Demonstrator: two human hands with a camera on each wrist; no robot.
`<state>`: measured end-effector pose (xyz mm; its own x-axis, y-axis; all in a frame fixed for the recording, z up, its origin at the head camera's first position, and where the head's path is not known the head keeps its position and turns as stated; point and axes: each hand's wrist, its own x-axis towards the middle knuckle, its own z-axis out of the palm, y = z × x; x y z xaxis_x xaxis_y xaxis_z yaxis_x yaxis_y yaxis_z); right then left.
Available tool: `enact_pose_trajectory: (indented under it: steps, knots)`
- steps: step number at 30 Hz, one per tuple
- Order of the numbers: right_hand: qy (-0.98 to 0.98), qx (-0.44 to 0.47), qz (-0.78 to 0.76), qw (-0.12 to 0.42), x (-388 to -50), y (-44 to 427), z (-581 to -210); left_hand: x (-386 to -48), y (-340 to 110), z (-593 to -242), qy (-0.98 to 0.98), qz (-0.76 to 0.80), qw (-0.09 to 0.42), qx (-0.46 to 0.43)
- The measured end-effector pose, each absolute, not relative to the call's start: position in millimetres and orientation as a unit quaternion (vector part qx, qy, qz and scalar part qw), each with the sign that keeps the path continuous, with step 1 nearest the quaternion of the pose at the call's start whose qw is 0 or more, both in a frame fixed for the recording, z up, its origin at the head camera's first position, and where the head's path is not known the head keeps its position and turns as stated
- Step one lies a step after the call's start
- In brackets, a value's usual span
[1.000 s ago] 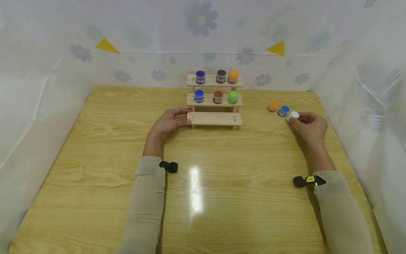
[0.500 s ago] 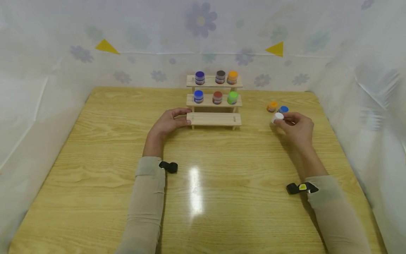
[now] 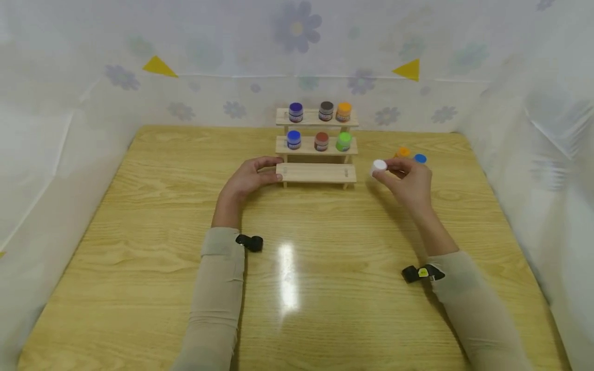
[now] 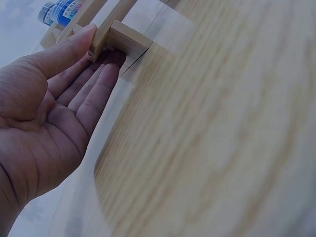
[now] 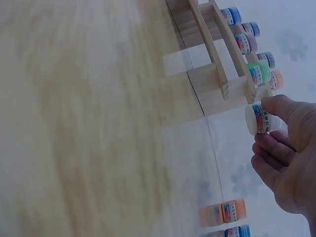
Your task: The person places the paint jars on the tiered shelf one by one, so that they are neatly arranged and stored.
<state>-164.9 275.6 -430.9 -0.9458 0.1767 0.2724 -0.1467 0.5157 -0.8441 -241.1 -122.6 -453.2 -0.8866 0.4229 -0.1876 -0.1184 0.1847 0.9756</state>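
A three-tier wooden rack [image 3: 315, 173] stands at the back middle; its lowest tier is bare. My left hand [image 3: 246, 180] grips the left end of that tier, thumb on the board and fingers behind, as the left wrist view [image 4: 59, 98] shows. Right of the rack, my right hand [image 3: 410, 188] pinches a white jar [image 3: 379, 166] between thumb and fingers, held off the table. In the right wrist view the white jar [image 5: 260, 119] has a printed label. The middle tier holds a blue jar [image 3: 294, 139], a brown jar [image 3: 321, 141] and a green jar [image 3: 344, 141].
On the top tier stand a dark blue jar [image 3: 295, 112], a black-lidded jar [image 3: 326, 111] and an orange jar [image 3: 343, 112]. Behind my right hand, another orange jar [image 3: 403, 152] and a blue-lidded jar [image 3: 419, 158] stand on the table [image 3: 325, 309]. A flowered white sheet hangs behind.
My right hand has carried the white jar leftward, from beside the blue-lidded jar towards the rack. My left hand stays on the rack's end.
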Motion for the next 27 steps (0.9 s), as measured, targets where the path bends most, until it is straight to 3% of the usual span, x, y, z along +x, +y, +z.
enact_pose_trajectory:
  steps: [17,27]
  knots:
    - [-0.831,0.070,0.524,0.172,-172.7,200.5,-432.0,-241.8,-121.3,-454.9,0.721,0.649,0.224,0.097]
    - [-0.826,0.089,0.541,0.131,-183.4,155.6,-437.9,-242.1,-119.7,-455.5,0.719,0.653,0.220,0.091]
